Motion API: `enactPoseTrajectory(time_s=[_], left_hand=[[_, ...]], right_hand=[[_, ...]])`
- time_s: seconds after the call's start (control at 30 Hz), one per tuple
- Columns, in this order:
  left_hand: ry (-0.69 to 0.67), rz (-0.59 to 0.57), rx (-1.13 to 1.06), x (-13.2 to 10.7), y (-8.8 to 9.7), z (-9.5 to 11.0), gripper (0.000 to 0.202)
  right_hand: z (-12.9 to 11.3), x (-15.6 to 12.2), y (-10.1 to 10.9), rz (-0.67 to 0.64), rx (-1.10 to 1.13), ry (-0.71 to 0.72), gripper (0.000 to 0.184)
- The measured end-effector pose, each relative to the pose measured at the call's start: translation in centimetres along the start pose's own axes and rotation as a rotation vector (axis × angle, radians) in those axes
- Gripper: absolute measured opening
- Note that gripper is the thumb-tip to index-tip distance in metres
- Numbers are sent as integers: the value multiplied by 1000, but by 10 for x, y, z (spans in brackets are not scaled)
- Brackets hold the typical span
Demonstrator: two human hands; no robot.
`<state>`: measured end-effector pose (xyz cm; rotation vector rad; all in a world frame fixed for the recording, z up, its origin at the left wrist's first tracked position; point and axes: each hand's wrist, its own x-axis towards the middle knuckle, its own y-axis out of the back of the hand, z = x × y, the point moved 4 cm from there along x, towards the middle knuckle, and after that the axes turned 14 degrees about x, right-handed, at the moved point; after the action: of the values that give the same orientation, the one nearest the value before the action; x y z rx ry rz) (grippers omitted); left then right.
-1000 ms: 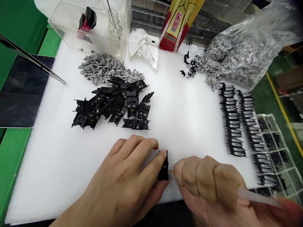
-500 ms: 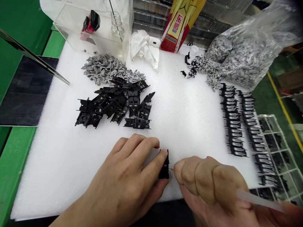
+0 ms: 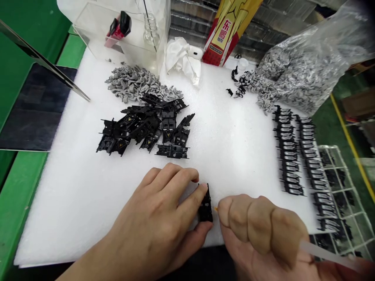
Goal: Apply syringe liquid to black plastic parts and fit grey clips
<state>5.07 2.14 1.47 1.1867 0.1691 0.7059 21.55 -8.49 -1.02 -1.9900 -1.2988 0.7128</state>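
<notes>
My left hand (image 3: 164, 216) is closed on a small black plastic part (image 3: 205, 207), its index finger and thumb gripping the ends on the white foam sheet (image 3: 234, 156). My right hand (image 3: 260, 224) is curled in a fist around a slim tool with a translucent white shaft (image 3: 328, 255) and a tiny orange tip (image 3: 216, 208). That tip sits just right of the black part, seemingly with a small gap. Most of the tool is hidden in my palm. Ahead of my left hand lies a heap of similar black plastic parts (image 3: 146, 125).
Behind the heap is a pile of grey clips (image 3: 137, 82). Tweezers (image 3: 70, 82) jut in from the left. At right stand rows of finished-looking black parts (image 3: 290, 152), a bag of grey pieces (image 3: 299, 74) and a wire rack (image 3: 345, 187). A clear box (image 3: 90, 35) and drink carton (image 3: 227, 35) stand behind.
The black part has tipped in my left fingers, showing more of its face. The tool's tip has drawn slightly away from it to the right. The whole view has shifted a little.
</notes>
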Motion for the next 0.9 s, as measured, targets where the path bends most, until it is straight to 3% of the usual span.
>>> enactPoseTrajectory(time_s=[0.1,0.3,0.47,0.6,0.77,0.9], left_hand=[[0,5,-2,0,0,0,35],[0,-11,0,1,1,1,34],[0,-1,-2,0,1,1,35],[9,-3,-5,0,1,1,34],[6,-5,-2,-1,1,1,34],[1,-1,3,-1,1,0,34]], right_hand=[[1,5,-6,-65,34,36,58],[-1,9,-17,-109,-6,-22,56],[0,4,-13,-52,57,-22,55],[0,3,-15,-82,97,-19,55],[-2,6,-18,-23,-10,-126,56],[2,15,-28,-63,-48,-105,63]])
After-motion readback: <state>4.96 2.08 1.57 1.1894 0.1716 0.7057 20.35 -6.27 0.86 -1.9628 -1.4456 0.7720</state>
